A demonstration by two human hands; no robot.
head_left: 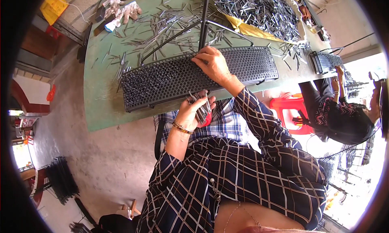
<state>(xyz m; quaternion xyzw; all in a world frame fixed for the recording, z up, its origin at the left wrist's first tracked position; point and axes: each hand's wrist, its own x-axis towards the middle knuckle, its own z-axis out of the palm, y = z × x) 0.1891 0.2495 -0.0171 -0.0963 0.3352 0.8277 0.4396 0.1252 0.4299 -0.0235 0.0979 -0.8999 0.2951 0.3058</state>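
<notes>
Black and perforated, a long panel (pixel 172 82) sits along the near edge of the green surface (pixel 106 89), its holes facing up toward my view. From here I can read no lettering on the yellow sheet (pixel 54 8) at upper left; any marks there are too small for me.

My left grip (pixel 190 110) is closed around a bundle of thin metal strips (pixel 204 110), just beside the panel's near edge, thumb laid across them, the forearm coming up from below with a bracelet (pixel 182 127) at the wrist. My right grip (pixel 213 64) comes over the panel from the right, wrist bent, fingers curled and narrow, their tips at its far edge near the middle; I cannot tell whether a strip is pinched there.

Beyond the panel I see loose strips (pixel 162 24) scattered, and a large heap (pixel 259 14) on a yellow-edged sheet (pixel 253 30). Gloves (pixel 125 14) lie at the far left corner. To the right, a co-worker (pixel 344 119) has hands at a similar panel (pixel 325 62).
</notes>
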